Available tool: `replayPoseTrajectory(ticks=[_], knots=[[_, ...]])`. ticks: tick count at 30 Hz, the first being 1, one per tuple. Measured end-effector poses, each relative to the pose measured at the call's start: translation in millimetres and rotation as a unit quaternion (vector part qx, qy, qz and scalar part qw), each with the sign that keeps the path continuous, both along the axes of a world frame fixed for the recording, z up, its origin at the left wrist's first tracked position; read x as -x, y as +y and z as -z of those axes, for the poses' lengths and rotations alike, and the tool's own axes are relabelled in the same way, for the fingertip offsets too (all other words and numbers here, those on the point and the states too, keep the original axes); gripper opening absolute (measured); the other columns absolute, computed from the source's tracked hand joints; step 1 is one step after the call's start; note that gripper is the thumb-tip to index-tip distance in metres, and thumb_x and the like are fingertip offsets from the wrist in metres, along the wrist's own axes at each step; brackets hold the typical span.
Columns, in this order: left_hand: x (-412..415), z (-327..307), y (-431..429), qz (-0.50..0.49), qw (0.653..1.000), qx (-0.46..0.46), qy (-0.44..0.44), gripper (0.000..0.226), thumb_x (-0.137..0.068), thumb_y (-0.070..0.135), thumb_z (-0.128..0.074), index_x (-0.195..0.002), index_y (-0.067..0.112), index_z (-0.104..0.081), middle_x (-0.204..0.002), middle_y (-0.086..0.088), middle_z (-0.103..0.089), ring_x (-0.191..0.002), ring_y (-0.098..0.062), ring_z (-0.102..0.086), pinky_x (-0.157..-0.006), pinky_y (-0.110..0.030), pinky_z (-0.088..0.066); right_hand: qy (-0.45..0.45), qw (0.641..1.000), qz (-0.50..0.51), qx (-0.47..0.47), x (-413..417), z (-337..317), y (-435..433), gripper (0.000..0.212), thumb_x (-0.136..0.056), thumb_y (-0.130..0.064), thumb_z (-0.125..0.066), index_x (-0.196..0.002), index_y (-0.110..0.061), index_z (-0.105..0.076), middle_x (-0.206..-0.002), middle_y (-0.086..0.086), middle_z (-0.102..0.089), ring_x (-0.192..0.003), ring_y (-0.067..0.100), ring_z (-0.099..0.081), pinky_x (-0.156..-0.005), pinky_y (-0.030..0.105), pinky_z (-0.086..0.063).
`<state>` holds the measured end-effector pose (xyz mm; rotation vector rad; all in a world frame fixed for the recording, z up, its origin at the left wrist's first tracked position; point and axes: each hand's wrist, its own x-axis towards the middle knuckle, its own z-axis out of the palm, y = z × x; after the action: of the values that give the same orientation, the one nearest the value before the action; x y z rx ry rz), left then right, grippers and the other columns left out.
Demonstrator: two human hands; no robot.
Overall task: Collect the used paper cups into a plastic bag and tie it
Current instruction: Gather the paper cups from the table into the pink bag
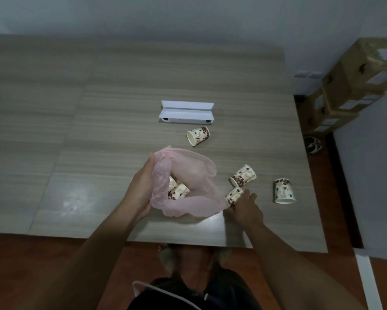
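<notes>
**Here, the pink bag stands open with cups inside**

Now my left hand (143,186) grips the left edge of the pink plastic bag (194,175), fingers curled around the bunched rim so that the mouth stays wide and faces up toward me. The bag rests on the grey wood-grain table (98,130), near the front edge. Inside it I can see paper cups (178,189) with a brown coffee-bean print lying on their sides at the bottom; I make out at least two, though the film hides part of them.

My right hand (246,206) is just beside the bag's right side, closed around the lower part of a small paper cup (232,195), which tilts with its base toward the bag. Right behind that one, touching or nearly touching it, lies another cup on its side (244,175). Further right, near the table's edge, a cup stands upside down (284,190). Beyond the bag, a fourth loose cup (198,135) lies on its side with its open mouth turned left.

Just behind that far cup sits a long white box (187,113) with its lid flipped open; I cannot tell what it holds. Off the table to the right is a stack of cardboard boxes (353,83).
</notes>
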<state>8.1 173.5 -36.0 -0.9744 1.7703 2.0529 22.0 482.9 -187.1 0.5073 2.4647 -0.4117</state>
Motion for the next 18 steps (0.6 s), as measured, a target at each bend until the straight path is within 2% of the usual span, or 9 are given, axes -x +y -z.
replayPoseTrajectory(ticks=[4,7,8,9,11,12,14,16,18], knots=[[-7.6,-5.1,11.7,-0.014,1.0,0.016,-0.005,0.052,-0.109,0.063,-0.052,-0.121,0.022,-0.082,-0.119,-0.003,-0.085,-0.116,-0.017,-0.08,-0.108,-0.041,-0.057,0.006,0.999,-0.024,0.027,0.9,5.9,11.2,0.098,-0.075,-0.056,-0.09,-0.14,-0.009,-0.033,-0.136,0.013,-0.045,-0.118,0.042,-0.068,-0.09,0.051,-0.057],[-9.0,-8.3,24.1,-0.068,0.997,0.04,-0.007,0.045,-0.109,0.06,-0.055,-0.105,0.025,-0.082,-0.104,0.001,-0.087,-0.101,-0.009,-0.082,-0.096,-0.034,-0.057,0.026,0.997,-0.041,0.063,-1.3,2.0,25.0,0.109,-0.063,-0.068,-0.089,-0.136,-0.011,-0.032,-0.125,0.005,-0.042,-0.102,0.032,-0.066,-0.078,0.043,-0.053],[-9.2,-10.1,28.4,-0.075,0.996,0.047,-0.007,0.043,-0.109,0.059,-0.055,-0.103,0.026,-0.081,-0.105,0.0,-0.087,-0.099,-0.008,-0.081,-0.093,-0.032,-0.057,0.032,0.995,-0.039,0.086,-1.7,4.3,31.6,0.107,-0.063,-0.07,-0.087,-0.134,-0.012,-0.033,-0.119,0.001,-0.042,-0.094,0.025,-0.063,-0.074,0.039,-0.051],[-9.6,-11.6,32.9,-0.072,0.996,0.048,-0.005,0.042,-0.11,0.059,-0.054,-0.104,0.027,-0.08,-0.109,0.0,-0.085,-0.097,-0.008,-0.081,-0.091,-0.032,-0.057,0.039,0.992,-0.033,0.118,-0.6,2.9,38.9,0.102,-0.065,-0.072,-0.086,-0.131,-0.013,-0.036,-0.113,-0.004,-0.046,-0.087,0.017,-0.062,-0.069,0.035,-0.051],[-11.7,-13.8,39.8,-0.053,0.998,0.039,-0.014,0.043,-0.108,0.063,-0.053,-0.112,0.026,-0.076,-0.116,-0.002,-0.081,-0.1,-0.016,-0.079,-0.094,-0.038,-0.06,0.068,0.981,-0.011,0.181,7.7,0.8,53.7,0.085,-0.07,-0.075,-0.083,-0.121,-0.012,-0.056,-0.105,-0.01,-0.066,-0.079,0.005,-0.07,-0.064,0.032,-0.057],[-12.6,-15.3,43.2,-0.043,0.998,0.035,-0.018,0.047,-0.107,0.066,-0.053,-0.117,0.025,-0.074,-0.118,-0.003,-0.079,-0.105,-0.022,-0.077,-0.099,-0.043,-0.06,0.089,0.974,0.003,0.209,14.1,-5.4,60.8,0.071,-0.076,-0.07,-0.083,-0.116,-0.014,-0.065,-0.1,-0.008,-0.074,-0.078,0.002,-0.073,-0.067,0.03,-0.058],[-13.5,-17.8,46.2,-0.027,0.999,0.04,-0.015,0.054,-0.105,0.069,-0.052,-0.124,0.023,-0.072,-0.119,-0.005,-0.079,-0.111,-0.028,-0.076,-0.104,-0.048,-0.06,0.104,0.963,0.017,0.249,29.1,-31.2,65.7,0.044,-0.091,-0.048,-0.079,-0.118,-0.016,-0.066,-0.1,-0.007,-0.075,-0.088,0.011,-0.073,-0.078,0.029,-0.051],[-14.5,-21.2,55.2,-0.025,0.998,0.049,-0.01,0.053,-0.108,0.066,-0.05,-0.125,0.022,-0.073,-0.109,0.001,-0.082,-0.102,-0.02,-0.079,-0.093,-0.037,-0.064,0.107,0.958,0.011,0.265,40.7,-57.9,70.2,0.036,-0.099,-0.041,-0.07,-0.126,-0.021,-0.057,-0.109,-0.003,-0.068,-0.097,0.021,-0.065,-0.083,0.032,-0.044],[-15.2,-28.4,63.3,-0.03,0.996,0.084,-0.001,0.041,-0.113,0.056,-0.048,-0.111,0.027,-0.076,-0.084,0.012,-0.084,-0.08,-0.002,-0.08,-0.069,-0.016,-0.06,0.13,0.941,-0.017,0.312,49.7,-80.0,67.5,0.038,-0.098,-0.049,-0.065,-0.127,-0.026,-0.057,-0.118,-0.002,-0.07,-0.103,0.022,-0.068,-0.084,0.036,-0.05]])
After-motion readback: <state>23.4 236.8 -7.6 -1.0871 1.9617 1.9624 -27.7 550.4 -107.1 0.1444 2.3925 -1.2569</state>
